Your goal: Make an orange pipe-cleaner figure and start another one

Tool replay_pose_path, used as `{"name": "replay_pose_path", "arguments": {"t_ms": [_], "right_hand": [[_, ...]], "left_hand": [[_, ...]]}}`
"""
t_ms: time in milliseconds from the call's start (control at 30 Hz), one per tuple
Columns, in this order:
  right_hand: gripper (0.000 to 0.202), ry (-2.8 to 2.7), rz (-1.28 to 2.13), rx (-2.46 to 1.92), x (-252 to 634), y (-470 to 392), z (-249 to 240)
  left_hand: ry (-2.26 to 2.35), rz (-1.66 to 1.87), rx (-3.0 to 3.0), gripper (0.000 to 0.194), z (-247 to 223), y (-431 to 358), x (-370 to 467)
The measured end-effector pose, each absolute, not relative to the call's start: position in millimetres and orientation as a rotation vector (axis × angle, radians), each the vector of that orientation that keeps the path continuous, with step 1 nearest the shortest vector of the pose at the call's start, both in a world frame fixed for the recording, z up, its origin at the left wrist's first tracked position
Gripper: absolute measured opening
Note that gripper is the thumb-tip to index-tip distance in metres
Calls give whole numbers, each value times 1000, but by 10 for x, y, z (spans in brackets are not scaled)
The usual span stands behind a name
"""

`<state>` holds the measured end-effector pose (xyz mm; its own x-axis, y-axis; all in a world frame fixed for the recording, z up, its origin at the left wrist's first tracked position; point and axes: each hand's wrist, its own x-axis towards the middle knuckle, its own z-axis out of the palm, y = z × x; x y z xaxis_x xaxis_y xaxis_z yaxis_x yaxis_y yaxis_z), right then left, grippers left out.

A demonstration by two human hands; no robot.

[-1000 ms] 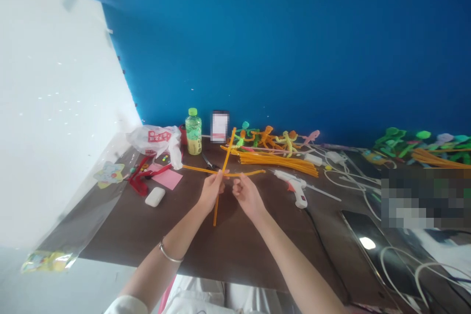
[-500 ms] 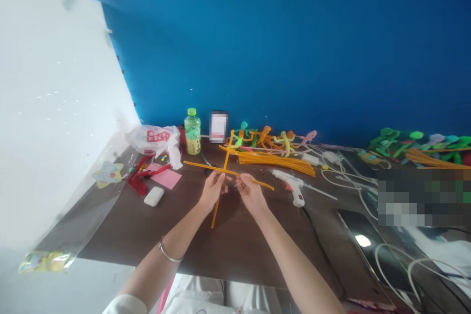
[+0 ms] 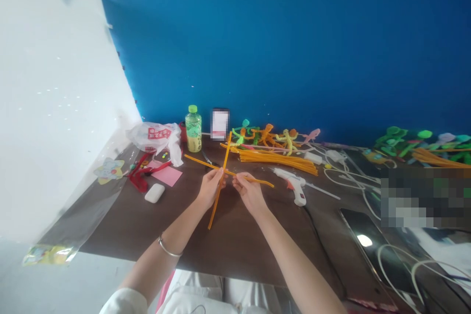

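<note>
Two sets of orange pipe cleaners cross over the table in front of me. One, the upright set (image 3: 226,149), runs from near the phone-like card down toward me; the other, the crosswise set (image 3: 200,161), slopes from upper left to lower right. My left hand (image 3: 211,187) pinches them where they cross, its thumb on the crossing. My right hand (image 3: 248,190) is closed on the crosswise pipe cleaners just right of the crossing, and their bent end (image 3: 268,184) sticks out past its knuckles. Behind my hands lies a bundle of orange pipe cleaners (image 3: 277,161).
A glue gun (image 3: 294,184) with a black cord lies to the right, near a dark phone (image 3: 375,245) and white cables (image 3: 364,181). Pipe-cleaner figures (image 3: 268,135) line the wall. A green-capped bottle (image 3: 193,130), plastic bag (image 3: 156,137), pink paper (image 3: 167,175) and white case (image 3: 154,193) are left.
My left hand has shifted slightly left along with the crossing, and the upright pipe cleaners lean a little differently. My right hand's fingers have closed in beside the crosswise ones.
</note>
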<state>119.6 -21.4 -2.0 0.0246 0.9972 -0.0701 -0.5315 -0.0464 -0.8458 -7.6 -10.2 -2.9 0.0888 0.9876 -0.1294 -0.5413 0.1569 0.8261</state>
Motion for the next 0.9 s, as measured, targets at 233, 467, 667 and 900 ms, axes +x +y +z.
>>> {"name": "replay_pose_path", "arguments": {"t_ms": [233,467,667,900], "right_hand": [[21,-753,1483,-827,1178,-219,-21],[23,-611,1437,-823,1216,-187,-3],[20,-560,1266,-869,1369,-111,2],[24,-586,1001,-899,1489,-54,-7]], "left_hand": [[822,1312,633,31,-26,-76,-106],[834,1359,581,28,-30,-36,-143],[847,1337,579,28,-47,17,-194],[875,1272,608,28,-50,31,-199]]}}
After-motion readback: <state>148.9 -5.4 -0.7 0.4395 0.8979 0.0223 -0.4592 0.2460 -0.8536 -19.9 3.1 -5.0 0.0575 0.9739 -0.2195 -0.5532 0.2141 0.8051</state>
